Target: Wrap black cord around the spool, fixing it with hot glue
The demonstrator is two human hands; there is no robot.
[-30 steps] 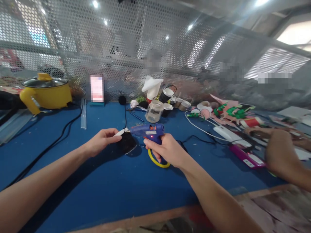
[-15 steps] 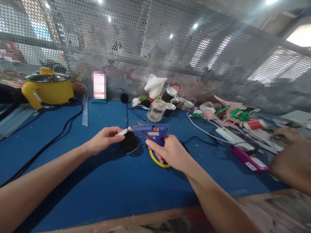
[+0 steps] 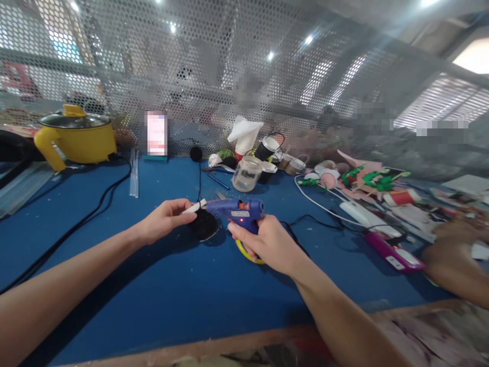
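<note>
My left hand (image 3: 170, 220) pinches a slim white strip (image 3: 194, 207) between thumb and fingers. A black cord (image 3: 200, 178) runs from a small black ball (image 3: 196, 153) at the back down to the strip's right end. Just below that end lies a dark, roundish black piece (image 3: 204, 225); whether it is joined to the strip I cannot tell. My right hand (image 3: 267, 242) is wrapped around the handle of a blue glue gun (image 3: 235, 208) with a small red light lit. The gun's nozzle points left, at or very near the strip's end.
A yellow electric pot (image 3: 78, 144) and clear glue sticks (image 3: 134, 176) are at the left. Behind the gun stand a clear jar (image 3: 246, 174) and a phone (image 3: 156, 133). At right lie a purple power strip (image 3: 393, 254), cables, craft pieces and another person's hand (image 3: 454, 244).
My right hand and the glue gun have shifted very slightly left. My left hand keeps its hold on the strip. The other person's hand at right has changed position.
</note>
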